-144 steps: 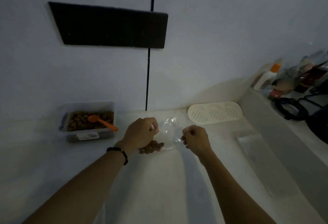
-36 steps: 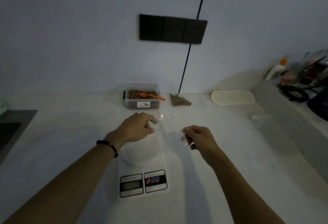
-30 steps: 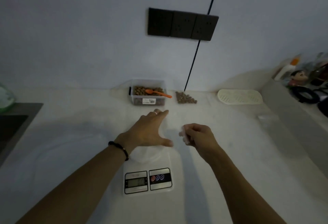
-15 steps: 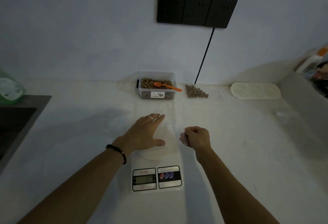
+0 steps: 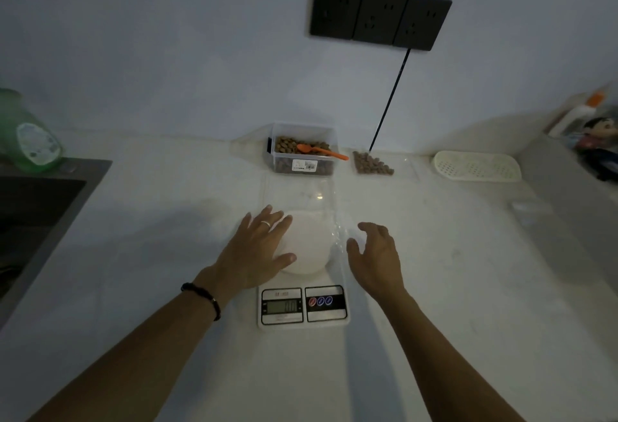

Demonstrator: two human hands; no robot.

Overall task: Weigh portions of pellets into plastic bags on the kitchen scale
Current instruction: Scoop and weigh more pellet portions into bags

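An empty clear bag (image 5: 301,207) is laid flat over the round platform of the scale (image 5: 302,284), its far end reaching past the platform toward the tub (image 5: 302,154) of pellets at the back edge of the tabletop (image 5: 167,221). The left hand (image 5: 257,251) is pressed flat on the bag's left part, fingers straight, nothing grasped. The right hand (image 5: 376,254) is held just beside the bag's right edge with fingers spread and loosely bent; its grip is released and nothing is held.

An orange scoop (image 5: 319,151) is left resting in the tub. One filled bag (image 5: 373,163) of pellets is seen lying just right of the tub, by the back edge, so at least one portion is judged done. For the present bag, laying out is judged nearly finished; opening, scooping, reading the display and closing are all left. The display digits cannot be read.

Open tabletop is found on both sides of the scale and in front of it. A sink (image 5: 36,214) is set into the left edge, with a green bottle (image 5: 28,134) behind it. A white perforated tray (image 5: 476,165) lies near the back right, beside a raised ledge (image 5: 568,194) that bounds the right side and carries blurred clutter
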